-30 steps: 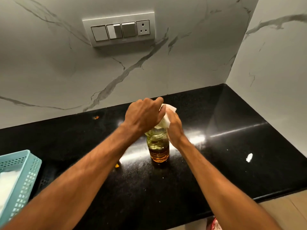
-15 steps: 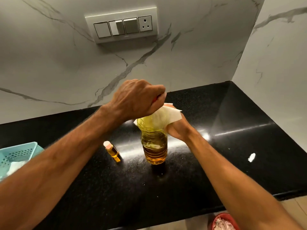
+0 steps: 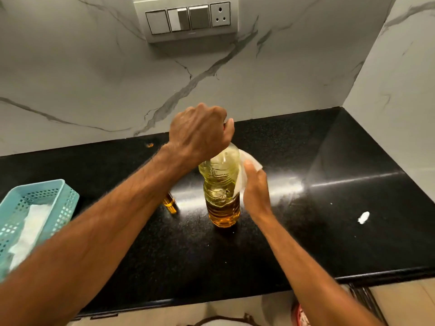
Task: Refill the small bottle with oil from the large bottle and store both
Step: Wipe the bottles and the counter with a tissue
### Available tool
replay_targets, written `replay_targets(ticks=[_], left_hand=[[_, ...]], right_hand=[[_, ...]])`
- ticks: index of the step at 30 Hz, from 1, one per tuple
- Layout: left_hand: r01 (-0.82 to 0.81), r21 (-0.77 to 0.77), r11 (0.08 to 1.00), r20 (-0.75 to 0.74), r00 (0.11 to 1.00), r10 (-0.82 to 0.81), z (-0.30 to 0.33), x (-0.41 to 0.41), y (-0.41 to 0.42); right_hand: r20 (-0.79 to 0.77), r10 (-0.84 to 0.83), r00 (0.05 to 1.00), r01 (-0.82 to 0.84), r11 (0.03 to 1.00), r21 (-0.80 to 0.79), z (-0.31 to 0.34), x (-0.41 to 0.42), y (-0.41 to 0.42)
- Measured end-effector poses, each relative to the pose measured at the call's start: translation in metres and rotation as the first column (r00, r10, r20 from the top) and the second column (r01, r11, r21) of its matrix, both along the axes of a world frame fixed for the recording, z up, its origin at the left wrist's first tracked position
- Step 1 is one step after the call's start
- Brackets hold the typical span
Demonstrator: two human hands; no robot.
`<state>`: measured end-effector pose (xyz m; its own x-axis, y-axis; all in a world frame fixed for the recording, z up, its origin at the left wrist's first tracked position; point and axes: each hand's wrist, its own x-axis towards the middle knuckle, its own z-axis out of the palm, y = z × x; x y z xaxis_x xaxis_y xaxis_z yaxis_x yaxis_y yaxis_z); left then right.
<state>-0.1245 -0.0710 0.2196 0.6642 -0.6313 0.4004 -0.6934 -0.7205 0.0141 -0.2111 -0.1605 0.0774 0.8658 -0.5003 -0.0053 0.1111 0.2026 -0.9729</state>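
Left hand grips the cap of the large bottle upright on the counter; right hand presses a tissue to its side. Small bottle stands beside, apparently refilled; storing remains.

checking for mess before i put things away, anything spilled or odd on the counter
A small white scrap lies loose on the black counter, right of the large bottle. There is also a small orange speck near the wall. No pooled oil is visible.
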Motion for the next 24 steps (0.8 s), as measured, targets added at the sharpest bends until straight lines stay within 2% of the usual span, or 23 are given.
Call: replay_targets(ticks=[4, 5, 6, 8, 9, 11, 14, 16, 21, 24], left_hand=[[-0.091, -0.021, 0.996, -0.019, 0.996, 0.09, 0.001, 0.001, 0.006], [-0.102, -0.025, 0.994, -0.017, 0.995, 0.102, 0.002, 0.001, 0.006], [-0.102, -0.027, 0.994, -0.012, 0.995, 0.101, 0.003, 0.0, 0.006], [-0.047, -0.012, 0.999, 0.002, 0.999, 0.047, 0.005, 0.0, 0.006], [0.009, 0.008, 1.0, 0.01, 1.0, -0.009, 0.006, -0.001, 0.006], [0.166, 0.055, 0.985, 0.008, 0.986, -0.166, 0.009, 0.0, 0.01], [0.401, 0.125, 0.908, -0.036, 0.916, -0.399, 0.015, 0.002, 0.016], [0.479, 0.157, 0.864, -0.042, 0.877, -0.479, 0.018, 0.002, 0.019], [0.568, 0.143, 0.81, -0.015, 0.82, -0.572, 0.022, 0.001, 0.027], [0.564, 0.129, 0.816, -0.013, 0.823, -0.567, 0.026, 0.003, 0.034]], right_hand=[[-0.019, 0.007, 1.0, -0.012, 0.961, -0.275, -0.035, -0.008, 0.01], [-0.013, 0.002, 1.0, -0.005, 0.961, -0.278, -0.04, -0.008, 0.014], [-0.006, -0.017, 1.0, 0.015, 0.969, -0.245, -0.04, -0.006, 0.018], [-0.016, -0.059, 0.998, 0.057, 0.995, -0.079, -0.024, -0.004, 0.025], [-0.04, -0.072, 0.997, 0.073, 0.997, 0.014, -0.013, -0.001, 0.024], [-0.049, -0.041, 0.998, 0.045, 0.995, 0.092, 0.003, 0.013, 0.016], [0.042, 0.223, 0.974, -0.227, 0.963, 0.145, 0.013, 0.033, -0.003], [0.001, 0.403, 0.915, -0.393, 0.893, 0.221, 0.01, 0.042, -0.012], [-0.214, 0.708, 0.673, -0.66, 0.705, 0.258, 0.004, 0.048, -0.009], [-0.13, 0.789, 0.6, -0.741, 0.61, 0.28, 0.019, 0.046, -0.006]])
